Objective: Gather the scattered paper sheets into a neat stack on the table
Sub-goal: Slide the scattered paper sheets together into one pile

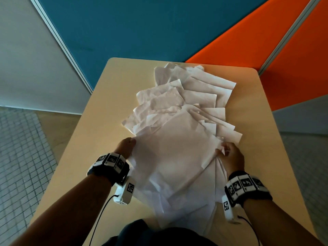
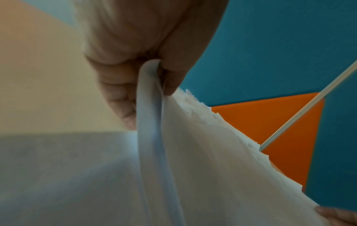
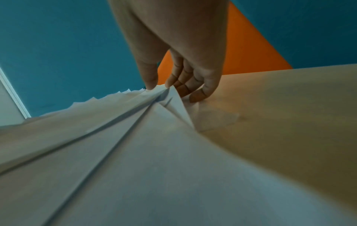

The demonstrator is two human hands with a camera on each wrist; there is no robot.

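Several white paper sheets [image 1: 179,121] lie fanned in a long overlapping spread down the middle of the beige table [image 1: 106,107], some creased. My left hand [image 1: 126,145] grips the left edge of the near sheets [image 2: 154,122], which curl up between thumb and fingers. My right hand [image 1: 229,153] pinches the right edge of the near sheets [image 3: 164,97] between thumb and fingertips, and the paper bunches into folds there. The near sheets hang past the table's front edge.
Blue [image 1: 142,23] and orange [image 1: 266,50] partition panels stand behind the table. A grey wall and tiled floor [image 1: 17,157] are to the left. Bare tabletop shows on both sides of the paper spread.
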